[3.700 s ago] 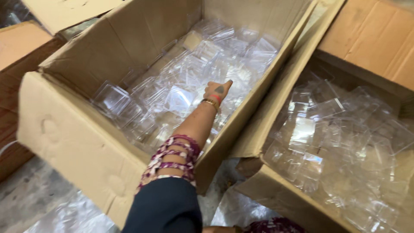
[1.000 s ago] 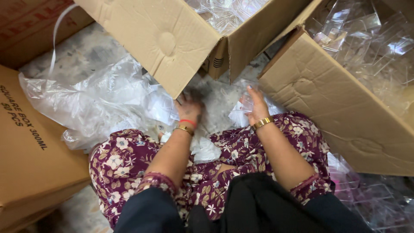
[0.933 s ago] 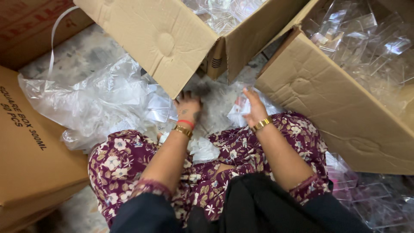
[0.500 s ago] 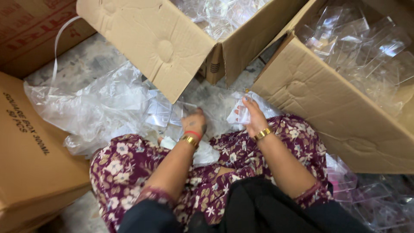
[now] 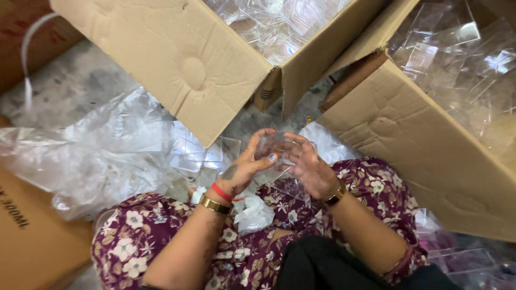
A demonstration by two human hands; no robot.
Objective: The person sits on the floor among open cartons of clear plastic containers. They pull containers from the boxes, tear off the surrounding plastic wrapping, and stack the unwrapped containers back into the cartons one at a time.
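Sitting on the floor with legs in flowered purple cloth, the person holds a small clear plastic container above the lap. The left hand pinches its left side with curled fingers, and the right hand closes on its right side. Just beyond, crumpled clear plastic sheet lies on the floor. Farther, two open cardboard boxes stand, the left box and the right box, both filled with clear containers.

A packing workroom: big brown cardboard boxes full of clear plastic containers, loose clear plastic bags on a gray floor.
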